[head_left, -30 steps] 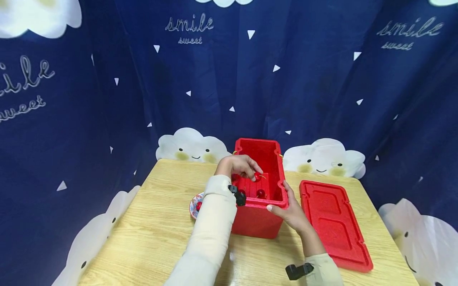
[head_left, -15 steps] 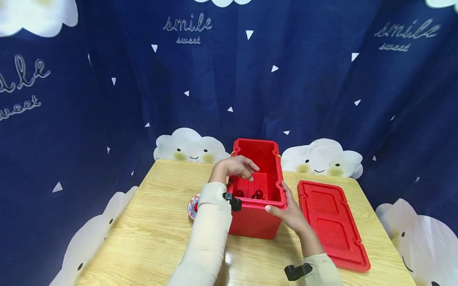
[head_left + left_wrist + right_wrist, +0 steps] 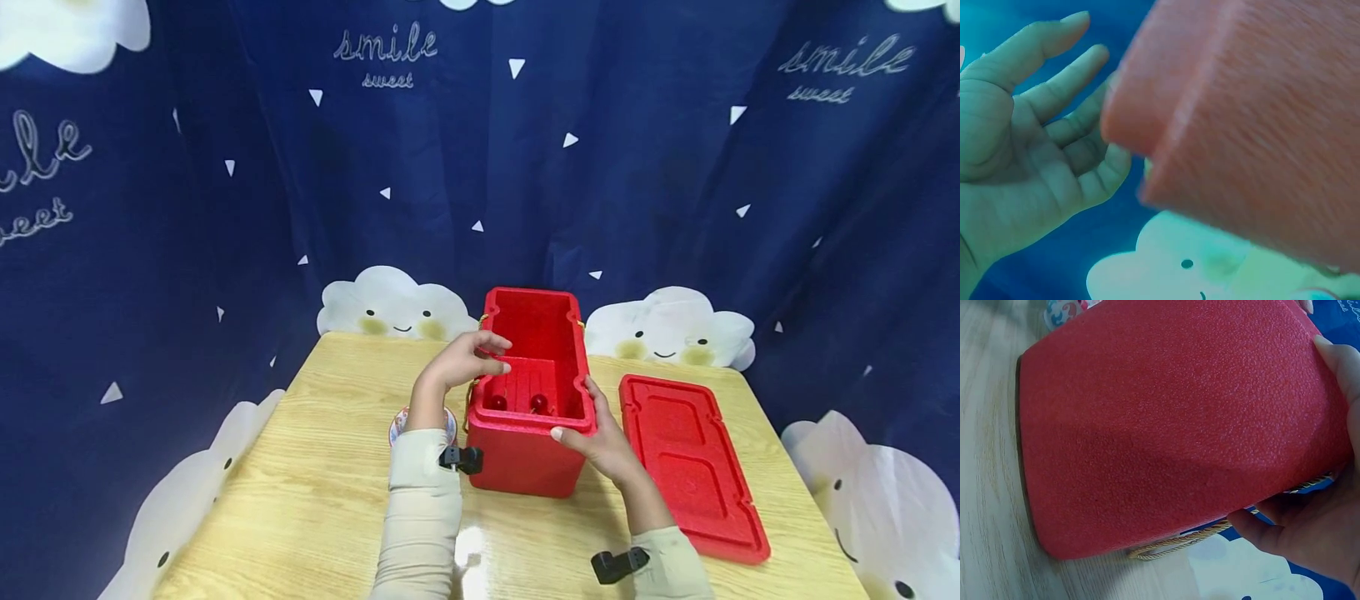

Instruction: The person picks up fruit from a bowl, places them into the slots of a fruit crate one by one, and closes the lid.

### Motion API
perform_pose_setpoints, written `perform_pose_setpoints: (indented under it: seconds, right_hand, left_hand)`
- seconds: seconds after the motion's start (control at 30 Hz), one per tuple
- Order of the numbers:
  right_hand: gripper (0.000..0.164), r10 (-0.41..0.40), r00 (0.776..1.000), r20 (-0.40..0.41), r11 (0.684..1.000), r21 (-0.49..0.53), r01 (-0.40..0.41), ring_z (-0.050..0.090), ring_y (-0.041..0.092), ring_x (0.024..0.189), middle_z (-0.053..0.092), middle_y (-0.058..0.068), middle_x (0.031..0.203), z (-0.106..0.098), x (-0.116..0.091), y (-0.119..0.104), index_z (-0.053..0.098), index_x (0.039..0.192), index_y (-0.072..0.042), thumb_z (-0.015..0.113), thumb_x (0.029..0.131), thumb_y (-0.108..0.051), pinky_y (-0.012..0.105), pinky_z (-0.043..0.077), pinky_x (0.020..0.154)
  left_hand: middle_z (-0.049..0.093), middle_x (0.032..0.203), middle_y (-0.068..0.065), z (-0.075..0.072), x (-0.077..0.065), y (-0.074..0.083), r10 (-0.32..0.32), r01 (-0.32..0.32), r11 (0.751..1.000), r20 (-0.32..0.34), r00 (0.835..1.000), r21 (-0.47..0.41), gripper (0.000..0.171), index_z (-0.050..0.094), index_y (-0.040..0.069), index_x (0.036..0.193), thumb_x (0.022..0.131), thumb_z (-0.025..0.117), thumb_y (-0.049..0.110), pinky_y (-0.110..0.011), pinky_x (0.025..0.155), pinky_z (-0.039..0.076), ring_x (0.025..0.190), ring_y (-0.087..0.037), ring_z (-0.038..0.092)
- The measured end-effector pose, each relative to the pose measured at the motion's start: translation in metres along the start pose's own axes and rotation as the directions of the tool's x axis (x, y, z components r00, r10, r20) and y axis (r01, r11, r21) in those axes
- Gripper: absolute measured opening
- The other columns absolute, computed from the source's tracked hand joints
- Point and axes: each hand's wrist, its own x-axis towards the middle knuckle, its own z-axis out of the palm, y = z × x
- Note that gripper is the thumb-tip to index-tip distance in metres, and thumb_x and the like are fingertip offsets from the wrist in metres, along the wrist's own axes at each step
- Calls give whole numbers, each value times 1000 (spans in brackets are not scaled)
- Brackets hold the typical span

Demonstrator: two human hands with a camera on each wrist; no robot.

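Observation:
A red foam box [image 3: 525, 462] stands uncovered on the table, with a few dark red cherries [image 3: 538, 403] on its floor near the front wall. Over the box's left rim is my left hand [image 3: 461, 360], empty, its fingers loosely spread; in the left wrist view the palm [image 3: 1029, 150] faces the camera beside the blurred box [image 3: 1260, 112]. My right hand [image 3: 607, 437] grips the front right corner, thumb on the front rim and fingers along the right side. The right wrist view shows that hand [image 3: 1319, 528] holding the box wall [image 3: 1166, 437].
Partly hidden by my left wrist, a patterned plate [image 3: 397, 427] sits left of the box. A red lid [image 3: 693, 467] lies flat on the right of the wooden table [image 3: 315, 467]. Gold cord [image 3: 1204, 536] hangs along the box's side. A blue curtain [image 3: 420, 167] closes off the back.
My left hand has let go of a cherry inside the box and moved left and back to the rim. My right hand keeps its grip on the corner.

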Motion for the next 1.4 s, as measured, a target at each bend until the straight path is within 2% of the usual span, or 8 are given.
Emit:
perform_pose_setpoints:
  seconds: [0.17,0.23,0.4,0.63,0.83,0.97,1.1,1.4]
  right_hand:
    - [104,5,1000,-2,1000,-7,-5,33,35,126,26,12,145,0,0,3,7,149,-22,78,73,-23,44,47,85]
    - [104,8,1000,-2,1000,-8,-8,34,34,125,27,11,145,0,0,3,8,149,-23,78,73,-24,44,48,84]
    - [104,20,1000,8,1000,15,-20,33,36,126,26,15,145,1,-4,-10,7,149,-19,78,73,-19,44,47,85]
    - [100,41,999,23,999,15,-42,31,39,126,24,20,145,3,-14,-35,6,149,-11,74,75,-13,44,46,87]
    - [101,36,999,21,999,31,-37,30,38,127,23,18,146,1,-9,-26,7,149,-13,75,74,-14,45,46,86]
    - [104,21,1000,16,1000,19,-22,32,36,127,24,14,146,0,-2,-10,6,149,-19,77,73,-18,44,47,86]
    - [104,-5,1000,6,1000,3,5,33,34,125,27,13,145,1,2,0,7,149,-21,77,73,-20,43,47,84]
    - [104,-1,1000,3,1000,4,1,34,35,125,28,12,144,0,1,1,8,149,-22,78,72,-21,44,48,83]
  left_hand:
    - [59,109,-17,2,-32,9,48,-55,997,-117,992,-53,35,58,-3,115,82,67,4,-32,77,50,97,-34,56]
    - [57,112,-22,3,-44,14,41,-54,995,-151,988,-83,35,56,-7,116,83,64,1,-34,78,50,100,-37,55]
    - [55,116,-25,2,-57,1,23,-47,993,-218,976,-108,38,54,-9,118,84,65,3,-35,80,49,100,-36,55]
    - [58,111,-19,2,-74,-19,-12,-26,992,-299,954,-122,33,58,-5,114,82,67,0,-38,81,49,99,-37,56]
    - [59,112,-17,-1,-83,-48,-62,13,989,-327,943,-150,36,58,-4,114,80,68,-2,-37,81,48,100,-38,55]
    - [58,113,-16,-3,-85,-81,-127,60,979,-354,926,-195,39,59,-2,115,77,69,-3,-37,80,49,103,-39,54]
    - [58,112,-19,-2,-84,-109,-159,88,976,-380,911,-198,41,59,-2,114,74,69,-6,-37,79,49,102,-40,53]
    - [57,108,-25,3,-94,-139,-218,171,971,-333,918,-164,46,57,-7,114,72,74,-4,-34,75,49,92,-31,55]
